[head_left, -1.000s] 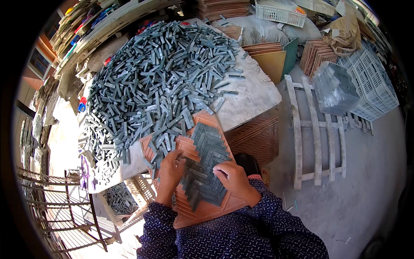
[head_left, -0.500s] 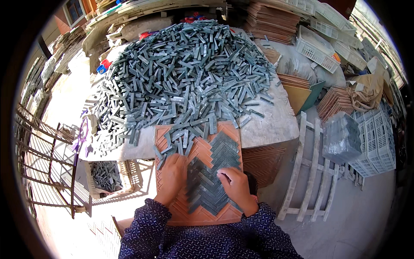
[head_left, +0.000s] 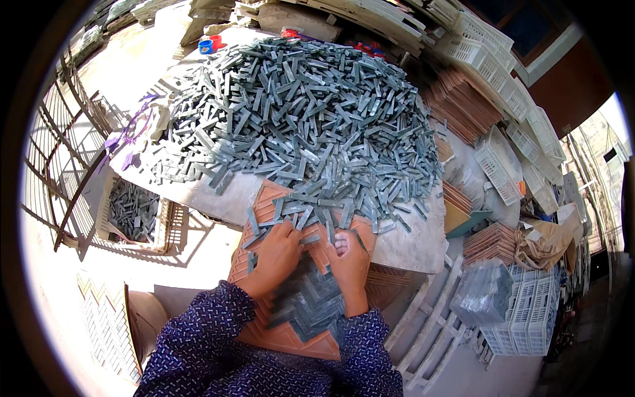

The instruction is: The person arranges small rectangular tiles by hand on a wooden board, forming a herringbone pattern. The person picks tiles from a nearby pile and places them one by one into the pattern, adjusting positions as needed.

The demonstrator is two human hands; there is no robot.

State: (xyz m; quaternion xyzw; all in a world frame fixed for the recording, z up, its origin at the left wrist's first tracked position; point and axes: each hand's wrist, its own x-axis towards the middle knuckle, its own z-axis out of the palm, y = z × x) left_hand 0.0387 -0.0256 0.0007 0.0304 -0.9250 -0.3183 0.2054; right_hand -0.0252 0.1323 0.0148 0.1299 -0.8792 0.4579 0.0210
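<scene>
An orange herringbone-grooved board [head_left: 270, 194] lies in front of me, its far end against the heap. Dark grey-green stone strips [head_left: 309, 299] fill its middle in a zigzag pattern. Over the board's left part is my left hand [head_left: 274, 257], its fingers curled down among loose strips [head_left: 301, 216]; whatever they pinch is hidden. My right hand [head_left: 348, 263] is also closed, over the right part of the board, with the fingers folded in. A single strip [head_left: 329, 226] stands out by its thumb side, but I cannot tell if it is gripped.
A big heap of stone strips [head_left: 311, 112] covers the pale table [head_left: 410, 248]. A crate [head_left: 162, 225] of strips sits on the floor at left, near a metal rack [head_left: 66, 152]. Stacked orange boards [head_left: 463, 102], white crates [head_left: 499, 165] and a wooden pallet [head_left: 423, 324] stand at right.
The view has turned, so the board appears tilted. My right hand has gone from the laid strips to the far part of the board, closer to my left hand, which stays by the loose strips.
</scene>
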